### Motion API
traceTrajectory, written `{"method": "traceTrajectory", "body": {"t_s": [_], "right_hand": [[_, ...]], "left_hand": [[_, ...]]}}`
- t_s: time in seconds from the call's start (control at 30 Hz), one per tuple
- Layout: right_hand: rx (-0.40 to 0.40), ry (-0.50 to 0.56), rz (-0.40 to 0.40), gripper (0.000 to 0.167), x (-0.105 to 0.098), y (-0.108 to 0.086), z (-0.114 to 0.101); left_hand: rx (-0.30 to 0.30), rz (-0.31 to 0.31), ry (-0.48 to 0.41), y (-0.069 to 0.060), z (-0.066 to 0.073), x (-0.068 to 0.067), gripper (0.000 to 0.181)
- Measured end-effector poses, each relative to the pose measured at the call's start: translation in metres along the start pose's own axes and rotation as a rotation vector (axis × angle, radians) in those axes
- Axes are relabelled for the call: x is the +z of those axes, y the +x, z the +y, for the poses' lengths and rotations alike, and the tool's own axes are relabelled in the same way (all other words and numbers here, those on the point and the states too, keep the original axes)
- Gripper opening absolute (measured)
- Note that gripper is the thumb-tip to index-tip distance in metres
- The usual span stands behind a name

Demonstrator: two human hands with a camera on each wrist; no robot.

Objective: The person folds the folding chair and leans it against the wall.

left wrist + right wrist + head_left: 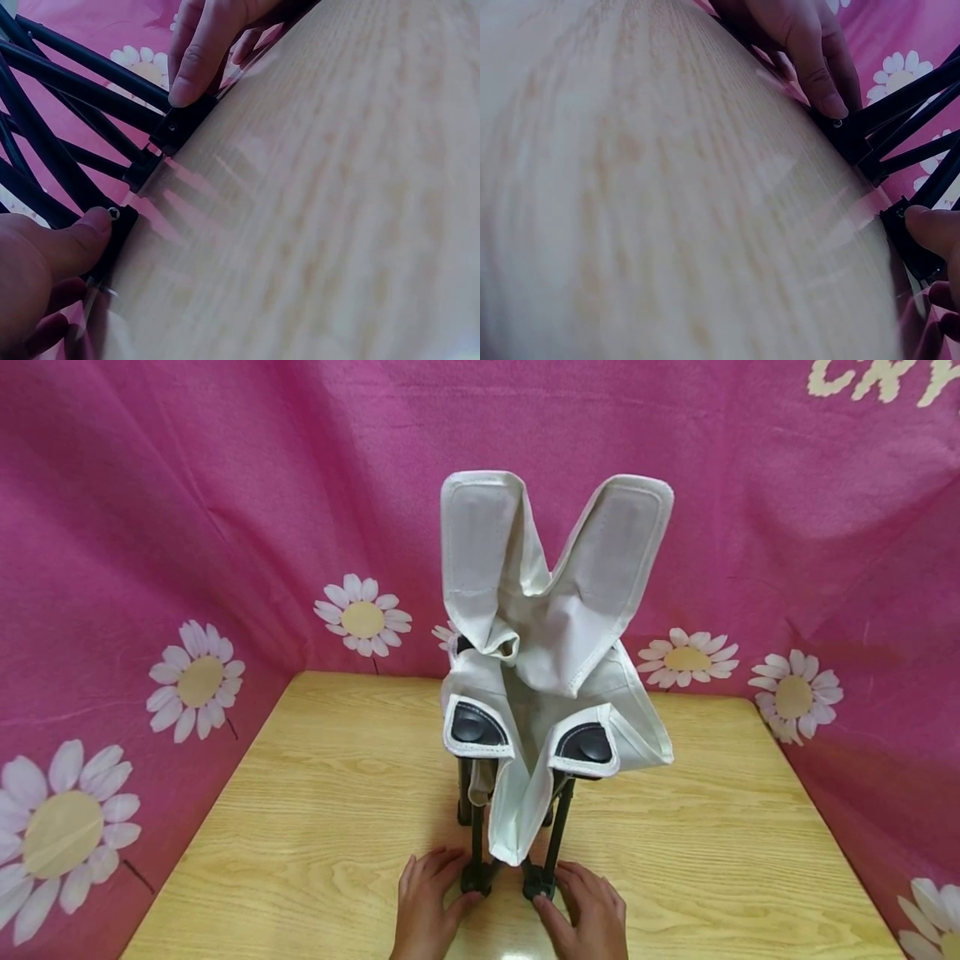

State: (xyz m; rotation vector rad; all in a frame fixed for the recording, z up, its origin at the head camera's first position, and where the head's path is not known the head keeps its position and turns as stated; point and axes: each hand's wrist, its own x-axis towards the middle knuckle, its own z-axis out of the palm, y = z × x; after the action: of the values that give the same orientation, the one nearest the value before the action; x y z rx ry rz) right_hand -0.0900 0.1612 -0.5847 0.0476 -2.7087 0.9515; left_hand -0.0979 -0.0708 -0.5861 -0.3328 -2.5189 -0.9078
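Note:
A folding frame with black legs [557, 827] stands partly folded on the table, off-white fabric [558, 635] draped over its top with two flaps pointing up. Black caps [472, 727] show at the fabric's front corners. My left hand [429, 902] pinches the front left black foot [475, 878], its thumb on the near face [118, 225]. The front right foot [537, 883] is pinched by my right hand [590, 914], thumb in front and fingers on the outer side. Both feet touch the tabletop, close together. The fabric hides parts of the rear legs.
The light wooden table [315, 793] extends to both sides of the frame. A pink cloth [360, 468] with white daisies hangs behind the table and along both sides.

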Motion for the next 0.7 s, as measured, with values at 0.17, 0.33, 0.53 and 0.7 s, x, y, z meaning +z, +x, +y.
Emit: {"method": "traceTrajectory", "body": {"t_s": [0.17, 0.33, 0.53, 0.7], "right_hand": [[0.008, 0.011, 0.005, 0.041, -0.0008, 0.0009, -0.0030], [0.031, 0.009, -0.001, 0.040, -0.0011, 0.0026, -0.0058], [0.029, -0.004, -0.001, 0.041, -0.0013, 0.0045, -0.0069], [0.049, -0.019, -0.029, 0.042, -0.0031, 0.0060, -0.0086]], "left_hand": [[0.015, 0.033, -0.002, 0.0006, 0.0010, 0.0021, 0.047], [-0.013, 0.035, 0.010, 0.0025, 0.0043, 0.0031, 0.046], [-0.014, 0.050, 0.009, 0.0050, 0.0064, 0.0034, 0.046], [-0.070, -0.013, 0.013, 0.0064, 0.0079, 0.0022, 0.046]]}}
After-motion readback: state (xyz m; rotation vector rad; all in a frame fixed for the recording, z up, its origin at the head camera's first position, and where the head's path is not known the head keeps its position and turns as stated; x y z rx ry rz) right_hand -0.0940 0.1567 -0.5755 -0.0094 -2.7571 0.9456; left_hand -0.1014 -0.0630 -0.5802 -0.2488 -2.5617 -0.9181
